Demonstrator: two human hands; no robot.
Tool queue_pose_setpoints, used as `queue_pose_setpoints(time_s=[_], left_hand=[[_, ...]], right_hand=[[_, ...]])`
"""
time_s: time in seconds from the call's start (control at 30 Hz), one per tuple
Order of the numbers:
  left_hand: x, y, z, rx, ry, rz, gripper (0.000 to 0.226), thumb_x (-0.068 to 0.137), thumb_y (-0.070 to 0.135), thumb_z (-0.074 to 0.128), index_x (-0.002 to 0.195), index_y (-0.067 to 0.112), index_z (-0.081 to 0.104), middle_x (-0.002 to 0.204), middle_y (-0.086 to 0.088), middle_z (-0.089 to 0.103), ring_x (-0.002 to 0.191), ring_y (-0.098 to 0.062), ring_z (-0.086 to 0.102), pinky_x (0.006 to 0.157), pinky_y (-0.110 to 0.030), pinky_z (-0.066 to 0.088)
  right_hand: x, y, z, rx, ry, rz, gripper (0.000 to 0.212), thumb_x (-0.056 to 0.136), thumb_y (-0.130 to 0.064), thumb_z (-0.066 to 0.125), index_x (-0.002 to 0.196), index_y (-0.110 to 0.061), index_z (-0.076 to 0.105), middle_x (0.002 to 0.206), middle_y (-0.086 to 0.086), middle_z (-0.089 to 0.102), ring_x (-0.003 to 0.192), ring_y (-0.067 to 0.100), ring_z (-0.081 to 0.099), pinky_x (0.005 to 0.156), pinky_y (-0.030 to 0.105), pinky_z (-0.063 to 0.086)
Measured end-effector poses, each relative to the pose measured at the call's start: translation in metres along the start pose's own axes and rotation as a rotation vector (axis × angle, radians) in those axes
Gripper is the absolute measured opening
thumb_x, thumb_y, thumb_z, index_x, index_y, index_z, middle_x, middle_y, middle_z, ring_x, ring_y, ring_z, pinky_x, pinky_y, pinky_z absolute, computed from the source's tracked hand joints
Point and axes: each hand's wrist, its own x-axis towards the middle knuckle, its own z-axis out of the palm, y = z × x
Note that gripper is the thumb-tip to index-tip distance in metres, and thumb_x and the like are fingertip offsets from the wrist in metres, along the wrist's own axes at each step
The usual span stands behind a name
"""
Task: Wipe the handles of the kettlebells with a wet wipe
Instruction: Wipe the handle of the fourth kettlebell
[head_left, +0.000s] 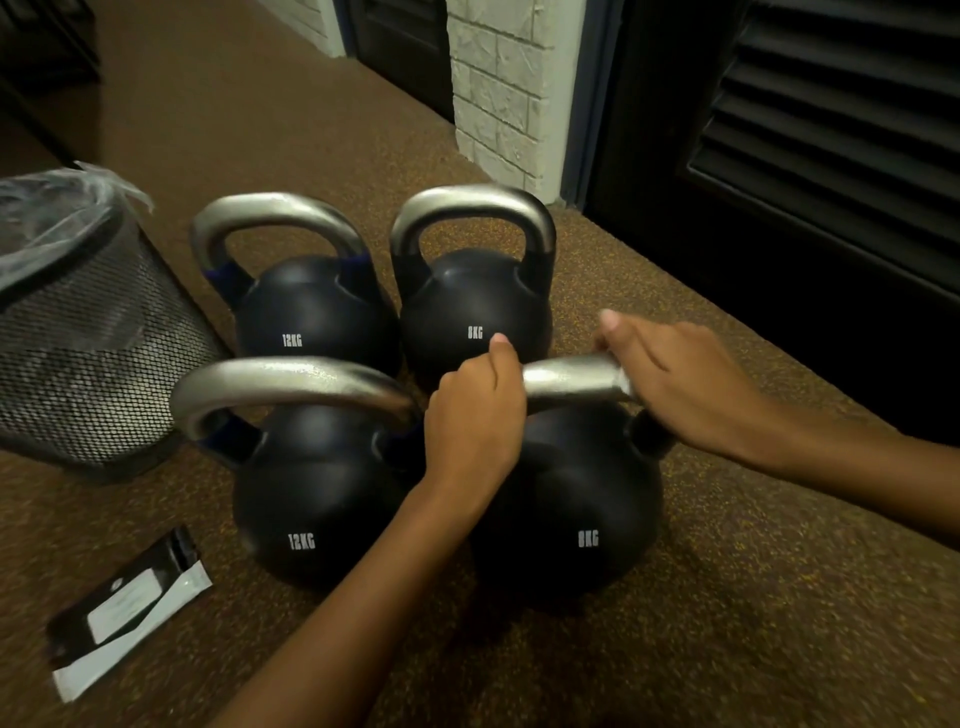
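The left hand (475, 421) wraps its grip around the near 8KG kettlebell's handle (571, 382), steadying it; just beside, the right hand (675, 384) grips the handle's bend, wipe unseen.

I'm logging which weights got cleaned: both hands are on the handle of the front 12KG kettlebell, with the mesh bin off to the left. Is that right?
Not quite. In the head view, the left hand and right hand are on the handle of the front 8KG kettlebell, not the 12KG one. The mesh bin does stand off to the left.
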Motion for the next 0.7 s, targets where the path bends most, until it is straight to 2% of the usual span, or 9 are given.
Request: queue_pose_setpoints(time_s=[0.07, 0.13, 0.2, 0.3, 0.4, 0.47, 0.53, 0.6, 0.7], left_hand=[[-0.001, 0.003, -0.001, -0.005, 0.009, 0.005, 0.055, 0.100, 0.035, 0.022, 0.091, 0.002, 0.066, 0.094, -0.021, 0.068, 0.099, -0.040, 0.057, 0.089, -0.043, 0.042], [-0.003, 0.004, -0.002, -0.019, 0.014, 0.001, 0.052, 0.100, 0.033, 0.024, 0.093, 0.004, 0.066, 0.098, -0.021, 0.067, 0.101, -0.040, 0.056, 0.088, -0.043, 0.041], [-0.003, 0.004, -0.004, -0.034, 0.019, 0.008, 0.050, 0.101, 0.031, 0.024, 0.091, 0.005, 0.066, 0.097, -0.021, 0.067, 0.099, -0.039, 0.057, 0.087, -0.045, 0.043], [-0.004, 0.004, -0.005, -0.055, 0.010, 0.014, 0.050, 0.101, 0.032, 0.024, 0.086, 0.007, 0.065, 0.093, -0.017, 0.068, 0.096, -0.036, 0.059, 0.088, -0.047, 0.044], [-0.003, 0.003, -0.004, -0.047, 0.011, -0.006, 0.053, 0.100, 0.036, 0.024, 0.093, 0.006, 0.067, 0.095, -0.017, 0.068, 0.098, -0.035, 0.058, 0.091, -0.046, 0.043], [-0.001, 0.001, -0.002, -0.039, 0.017, 0.000, 0.055, 0.099, 0.037, 0.024, 0.093, 0.004, 0.068, 0.093, -0.018, 0.068, 0.098, -0.036, 0.058, 0.091, -0.045, 0.043], [-0.001, 0.000, -0.001, -0.025, 0.019, 0.014, 0.057, 0.099, 0.036, 0.022, 0.090, 0.003, 0.068, 0.090, -0.017, 0.069, 0.096, -0.035, 0.058, 0.088, -0.041, 0.043], [0.000, 0.000, 0.000, -0.023, 0.029, 0.030, 0.057, 0.100, 0.035, 0.022, 0.086, 0.003, 0.067, 0.088, -0.018, 0.069, 0.095, -0.035, 0.058, 0.087, -0.041, 0.044], [0.001, 0.000, 0.001, -0.020, 0.036, 0.034, 0.057, 0.100, 0.035, 0.023, 0.086, 0.003, 0.067, 0.087, -0.018, 0.069, 0.095, -0.036, 0.059, 0.088, -0.042, 0.044]], right_hand=[[0.006, -0.018, -0.001, -0.241, -0.079, -0.104, 0.050, 0.097, -0.049, 0.010, 0.093, -0.020, 0.050, 0.059, -0.004, 0.048, 0.062, 0.026, 0.055, 0.064, 0.036, 0.045], [0.011, -0.032, 0.004, -0.382, -0.043, -0.229, 0.046, 0.098, -0.046, 0.008, 0.094, -0.019, 0.046, 0.062, -0.004, 0.051, 0.062, 0.029, 0.056, 0.065, 0.034, 0.040], [0.014, -0.041, 0.009, -0.467, 0.000, -0.336, 0.049, 0.096, -0.046, 0.002, 0.090, -0.021, 0.044, 0.065, 0.000, 0.060, 0.056, 0.025, 0.056, 0.068, 0.034, 0.039], [0.012, -0.032, 0.010, -0.452, -0.016, -0.379, 0.052, 0.095, -0.048, 0.001, 0.089, -0.021, 0.046, 0.067, 0.000, 0.059, 0.055, 0.021, 0.054, 0.068, 0.034, 0.037], [0.002, -0.006, 0.005, -0.287, 0.009, -0.365, 0.052, 0.096, -0.048, 0.004, 0.099, -0.023, 0.050, 0.081, -0.003, 0.062, 0.071, 0.019, 0.059, 0.076, 0.034, 0.038], [-0.010, 0.015, 0.004, -0.098, 0.065, -0.313, 0.049, 0.097, -0.050, 0.007, 0.105, -0.026, 0.049, 0.086, -0.007, 0.063, 0.079, 0.007, 0.055, 0.075, 0.024, 0.037], [-0.023, 0.031, 0.007, 0.112, 0.114, -0.162, 0.042, 0.094, -0.058, 0.007, 0.105, -0.038, 0.043, 0.087, -0.018, 0.055, 0.080, -0.007, 0.047, 0.069, 0.017, 0.033], [-0.034, 0.040, 0.009, 0.324, 0.088, 0.001, 0.030, 0.090, -0.061, 0.012, 0.098, -0.047, 0.037, 0.089, -0.022, 0.050, 0.080, -0.008, 0.048, 0.065, 0.021, 0.036], [-0.035, 0.038, 0.010, 0.621, 0.044, 0.081, 0.016, 0.092, -0.044, 0.023, 0.099, -0.041, 0.038, 0.097, -0.027, 0.054, 0.092, -0.007, 0.053, 0.079, 0.024, 0.041]])
